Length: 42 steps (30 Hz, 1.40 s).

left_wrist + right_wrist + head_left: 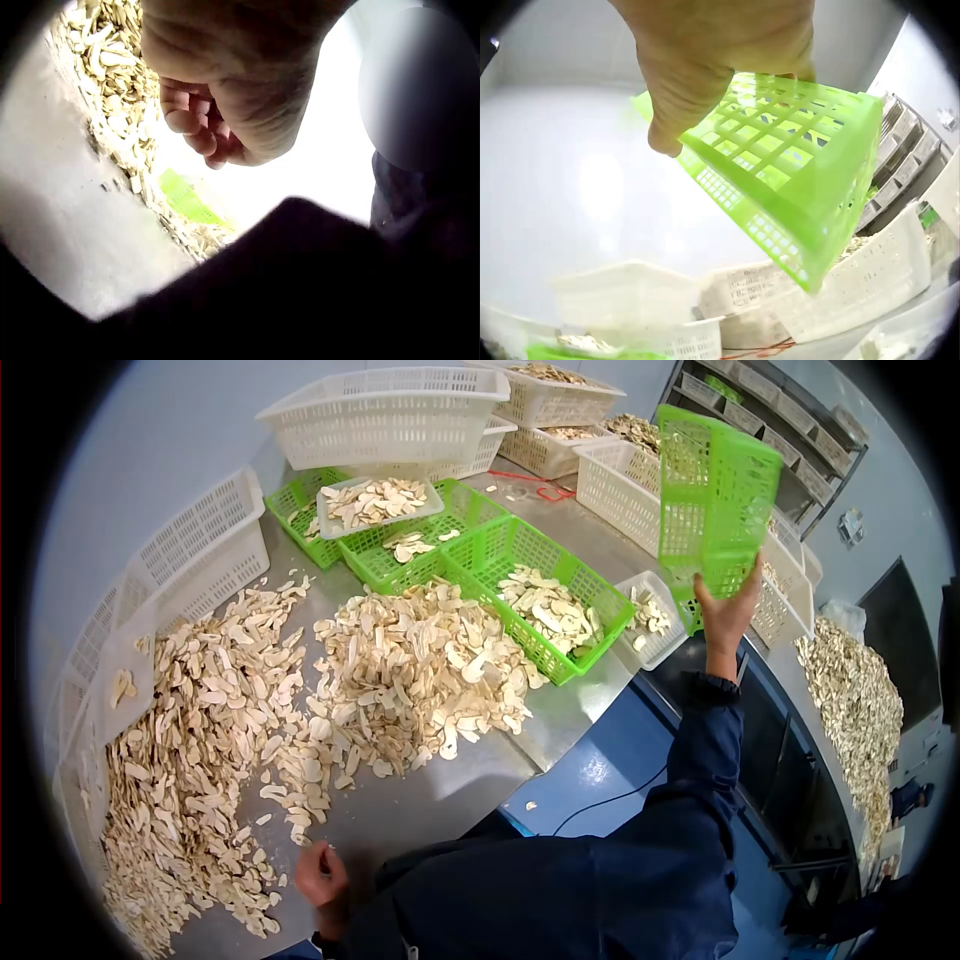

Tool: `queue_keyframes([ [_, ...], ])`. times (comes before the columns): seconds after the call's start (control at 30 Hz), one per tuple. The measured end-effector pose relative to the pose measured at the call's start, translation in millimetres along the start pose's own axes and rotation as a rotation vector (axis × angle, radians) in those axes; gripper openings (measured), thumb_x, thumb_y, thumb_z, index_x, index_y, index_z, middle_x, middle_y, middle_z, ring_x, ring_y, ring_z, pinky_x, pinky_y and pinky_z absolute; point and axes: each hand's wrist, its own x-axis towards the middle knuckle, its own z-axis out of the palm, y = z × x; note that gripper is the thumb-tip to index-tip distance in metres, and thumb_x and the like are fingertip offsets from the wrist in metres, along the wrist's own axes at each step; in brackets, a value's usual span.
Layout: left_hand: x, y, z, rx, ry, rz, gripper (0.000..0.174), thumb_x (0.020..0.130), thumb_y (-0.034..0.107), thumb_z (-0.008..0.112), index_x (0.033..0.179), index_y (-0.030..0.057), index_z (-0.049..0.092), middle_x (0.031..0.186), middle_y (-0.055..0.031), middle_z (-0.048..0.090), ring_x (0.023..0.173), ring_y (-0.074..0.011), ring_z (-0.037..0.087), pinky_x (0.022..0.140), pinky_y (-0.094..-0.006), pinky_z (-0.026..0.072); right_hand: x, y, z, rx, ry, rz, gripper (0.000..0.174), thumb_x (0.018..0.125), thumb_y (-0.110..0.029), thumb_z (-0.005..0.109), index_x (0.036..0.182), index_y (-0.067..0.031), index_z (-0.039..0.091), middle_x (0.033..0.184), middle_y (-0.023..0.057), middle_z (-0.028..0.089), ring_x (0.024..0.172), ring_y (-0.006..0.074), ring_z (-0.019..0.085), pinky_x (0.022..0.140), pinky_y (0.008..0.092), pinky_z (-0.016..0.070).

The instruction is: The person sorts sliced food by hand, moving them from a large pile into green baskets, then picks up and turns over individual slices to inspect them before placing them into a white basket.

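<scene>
My right hand (pixel 728 615) holds up a green plastic basket (pixel 712 510) by its lower edge, tilted on end. In the right wrist view, the thumb lies along one side of the basket's lattice (pixel 772 142), and the other fingers are mostly hidden behind it. My left hand (pixel 322 875) hangs with loosely curled fingers (pixel 199 139) and nothing in it, close to the table's front edge. Just beyond it lies a large heap of pale dried slices (pixel 190 760), like sliced mushroom. A second heap (pixel 420 670) spreads across the middle of the steel table (pixel 440 810).
Green baskets (pixel 545 605) with some slices stand behind the middle heap, a white tray (pixel 375 510) of slices on top of them. A small white tray (pixel 655 622) sits at the right corner. White crates (pixel 385 420) line the back, and a red cord (pixel 545 490) lies among them.
</scene>
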Motion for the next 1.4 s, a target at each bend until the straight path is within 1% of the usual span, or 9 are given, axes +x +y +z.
queue_keyframes([
  [0.3, 26, 9, -24, -0.005, 0.016, 0.052, 0.006, 0.086, 0.001, 0.058, 0.086, -0.0006, 0.064, 0.066, -0.0075, 0.053, 0.053, -0.0167, 0.052, 0.049, -0.0278, 0.0404, 12, -22, 21, 1.026, -0.062, 0.708, 0.085, 0.087, -0.03, 0.07, 0.15, -0.0072, 0.018, 0.126, 0.0124, 0.053, 0.104, 0.0197, 0.056, 0.086, 0.0323, 0.0451],
  [0.5, 31, 1, -32, -0.992, -0.089, -0.628, 0.038, 0.092, 0.011, 0.053, 0.129, 0.0034, 0.05, 0.111, -0.0094, 0.061, 0.08, -0.0168, 0.059, 0.064, -0.0293, 0.047, -24, -101, 59, 1.479, -0.598, 1.128, 0.059, 0.09, -0.053, 0.056, 0.126, -0.0068, 0.046, 0.105, 0.0101, 0.054, 0.098, 0.0284, 0.059, 0.082, 0.0427, 0.048],
  [0.57, 46, 20, -36, -1.176, -0.084, -0.576, 0.06, 0.093, 0.026, 0.056, 0.143, 0.0072, 0.031, 0.131, -0.0117, 0.05, 0.101, -0.0208, 0.056, 0.08, -0.033, 0.0468, -38, -151, 57, 1.498, -0.78, 1.184, 0.064, 0.093, -0.054, 0.051, 0.133, -0.0056, 0.043, 0.117, 0.0163, 0.056, 0.109, 0.0337, 0.059, 0.086, 0.0452, 0.0501],
  [0.7, 69, 39, -38, -1.361, -0.202, -0.308, 0.092, 0.09, 0.047, 0.063, 0.155, 0.0136, 0.007, 0.153, -0.0147, 0.029, 0.132, -0.0263, 0.042, 0.101, -0.0359, 0.043, -51, -246, 46, 1.595, -1.375, 0.88, 0.054, 0.097, -0.044, 0.049, 0.132, -0.0019, 0.046, 0.121, 0.0146, 0.057, 0.107, 0.0271, 0.062, 0.087, 0.0412, 0.0532],
  [0.83, 69, 64, -50, -1.285, -0.307, -0.429, 0.106, 0.079, 0.064, 0.065, 0.153, 0.0087, 0.013, 0.152, -0.018, 0.031, 0.135, -0.0315, 0.04, 0.108, -0.0441, 0.0366, -73, -329, 36, 1.631, -1.827, 0.642, 0.062, 0.098, -0.038, 0.048, 0.144, -0.0014, 0.03, 0.137, 0.0145, 0.043, 0.119, 0.0251, 0.053, 0.095, 0.0423, 0.049],
  [1.0, 45, 53, -67, -1.218, -0.22, -0.509, 0.065, 0.09, 0.031, 0.057, 0.144, 0.0019, 0.034, 0.135, -0.0166, 0.052, 0.122, -0.029, 0.054, 0.102, -0.0408, 0.044, -67, -369, 59, 1.313, -2.08, 0.011, 0.067, 0.099, -0.043, 0.044, 0.148, -0.0008, 0.027, 0.147, 0.0186, 0.035, 0.132, 0.0294, 0.041, 0.107, 0.0379, 0.0382],
  [1.07, 37, 41, -72, -1.317, -0.137, -0.596, 0.062, 0.091, 0.03, 0.054, 0.143, 0.0015, 0.035, 0.133, -0.0161, 0.054, 0.12, -0.0282, 0.055, 0.101, -0.0397, 0.0448, -59, -357, 122, 1.149, -1.82, -0.383, 0.071, 0.096, -0.054, 0.046, 0.142, 0.0001, 0.04, 0.146, 0.0212, 0.04, 0.136, 0.0326, 0.037, 0.108, 0.0421, 0.0357],
  [1.2, 31, 54, -94, -1.201, -0.029, -0.633, 0.059, 0.092, 0.03, 0.053, 0.141, 0.0005, 0.037, 0.133, -0.0166, 0.053, 0.12, -0.0275, 0.056, 0.099, -0.0379, 0.046, -45, -308, 300, 0.758, -0.795, -0.307, 0.057, 0.083, -0.035, 0.069, 0.122, 0.0034, 0.056, 0.131, 0.0244, 0.054, 0.118, 0.0392, 0.054, 0.1, 0.0429, 0.0432],
  [1.4, 39, 60, -94, -1.131, 0.047, -0.646, 0.065, 0.09, 0.029, 0.058, 0.143, 0.0001, 0.033, 0.135, -0.0155, 0.05, 0.124, -0.0274, 0.051, 0.102, -0.0383, 0.0428, -54, -241, 462, 0.412, -0.993, 0.143, 0.045, 0.078, -0.026, 0.062, 0.107, 0.0069, 0.063, 0.107, 0.0327, 0.063, 0.105, 0.0456, 0.059, 0.089, 0.0468, 0.0473],
])
